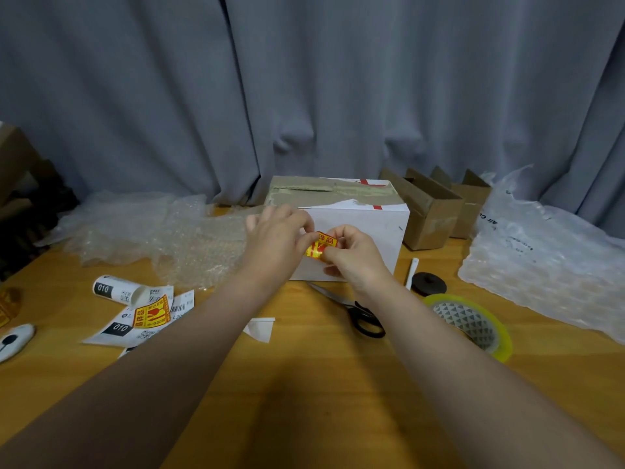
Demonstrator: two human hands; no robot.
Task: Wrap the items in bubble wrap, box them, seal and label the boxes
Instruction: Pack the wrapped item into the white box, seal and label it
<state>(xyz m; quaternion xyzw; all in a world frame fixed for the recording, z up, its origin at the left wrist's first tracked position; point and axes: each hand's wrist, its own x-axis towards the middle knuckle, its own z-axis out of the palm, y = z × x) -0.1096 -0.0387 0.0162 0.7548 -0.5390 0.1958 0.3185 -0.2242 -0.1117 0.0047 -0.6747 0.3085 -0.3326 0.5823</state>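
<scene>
Wooden table (304, 384): our work surface. White box (365, 225) stands mid-table, top taped, front face toward us, likely ready for labelling. Bubble wrap (189, 238) lies slack to its left. Tape roll (470, 319) and scissors (358, 309) lie near our right arm, within reach. Left hand (277, 238) and right hand (351, 255) meet before the box face, both pinching a red-and-yellow sticker (319, 247) at opposite edges. We judge we are peeling its backing.

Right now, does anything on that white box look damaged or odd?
Yes. The white box has its top facing torn away, baring brown cardboard across most of the top. Its front face looks whole behind the red-and-yellow sticker.
</scene>
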